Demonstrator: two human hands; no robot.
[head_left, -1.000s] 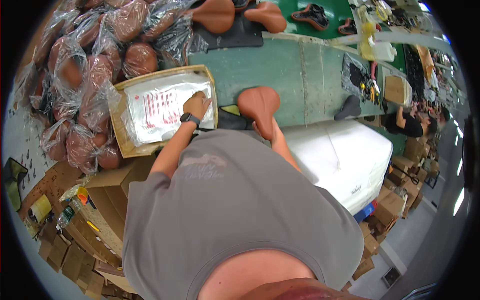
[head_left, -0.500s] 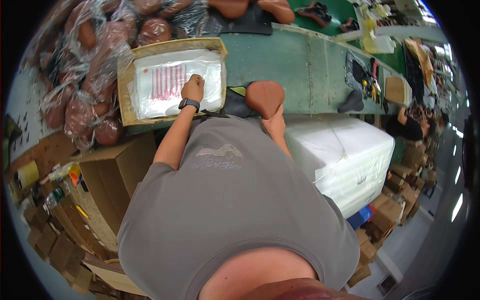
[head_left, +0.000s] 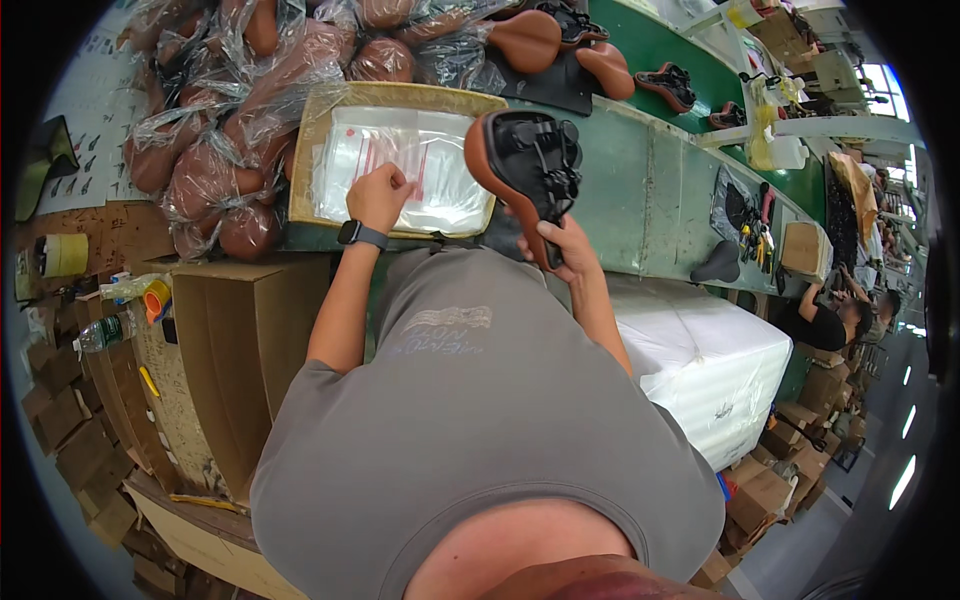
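Note:
My right hand [head_left: 568, 250] grips a bicycle saddle [head_left: 525, 155] by its narrow nose. The saddle is brown along the edge, and its black underside with rails faces up toward me. My left hand [head_left: 380, 198] is over an open carton [head_left: 300, 180] on the bench, with thumb and fingers pinched at the top of a stack of clear plastic bags [head_left: 455, 180]. The bags carry red printed stripes, and the uppermost film looks creased at my fingertips. A dark watch sits on my left wrist.
Brown saddles in clear wrapping [head_left: 205, 190] heap up left of the carton. More saddles [head_left: 525, 42] lie along the far side of the green bench [head_left: 640, 190]. A white-wrapped bale [head_left: 710, 370] stands right of me, a cardboard box [head_left: 235, 350] left. Another person [head_left: 825, 320] works at far right.
My right hand has raised the saddle and turned it from brown top to black underside. My left hand has shifted slightly, and the top bag's film has creased. The whole view has shifted.

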